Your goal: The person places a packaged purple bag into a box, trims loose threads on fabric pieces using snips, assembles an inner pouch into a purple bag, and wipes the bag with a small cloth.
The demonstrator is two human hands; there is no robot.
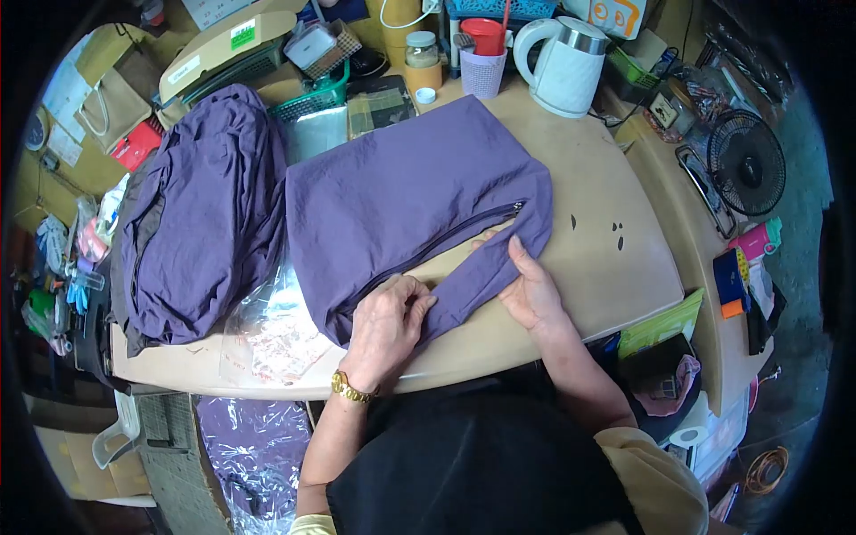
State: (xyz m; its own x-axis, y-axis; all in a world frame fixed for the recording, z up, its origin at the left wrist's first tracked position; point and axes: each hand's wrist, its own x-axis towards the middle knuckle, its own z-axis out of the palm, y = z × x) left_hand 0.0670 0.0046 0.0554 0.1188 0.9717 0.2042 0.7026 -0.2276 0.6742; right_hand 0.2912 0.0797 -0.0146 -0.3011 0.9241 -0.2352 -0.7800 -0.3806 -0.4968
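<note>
A purple fabric bag [401,169] lies spread over the tan table, a long dark zipper [464,220] running across its near side. The zipper is parted, and the table shows through the gap. At the near end of the gap, my left hand [388,323], with a gold watch on the wrist, is closed with curled fingers on the bag's edge; the fingertips are partly hidden. My right hand [532,290] grips the bag's near strip, thumb on top and fingers underneath. Left of it rests a second purple bag [209,214], crumpled and fuller.
Along the table's back stand a white kettle [566,71], a lilac cup [483,73], a lidded jar [422,52] and a green basket [312,98]. Clear plastic [276,334] lies near the front edge. A black fan [747,162] is at right. Below sits a plastic-wrapped purple bundle [254,455].
</note>
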